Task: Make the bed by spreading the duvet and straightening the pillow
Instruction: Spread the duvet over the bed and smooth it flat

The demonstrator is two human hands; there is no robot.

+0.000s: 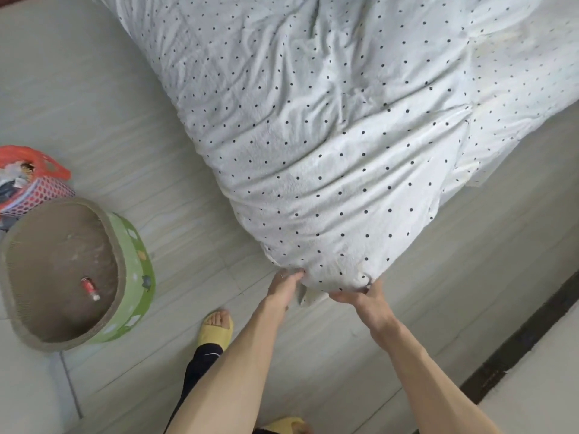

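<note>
While I am standing in yellow slippers [217, 328] on the pale tiled floor [188, 214], my left hand [286, 285] and right hand [360, 297] are gripping the near corner of the dotted duvet [313, 151], fingers [294, 275] curled tight into the cloth. If I pull unevenly, I am risking the corner slipping free or dragging on the floor. To the left, a green cardboard bowl [131, 261] is sitting; farther off, the duvet is lying crumpled.

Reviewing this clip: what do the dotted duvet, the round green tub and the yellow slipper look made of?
Duvet: soft woven fabric, likely cotton, matte; it creases and puckers. Green tub: probably corrugated cardboard, brown matte rim and floor, printed paper wall. Slipper: seemingly moulded foam or rubber, smooth, thick.
</note>
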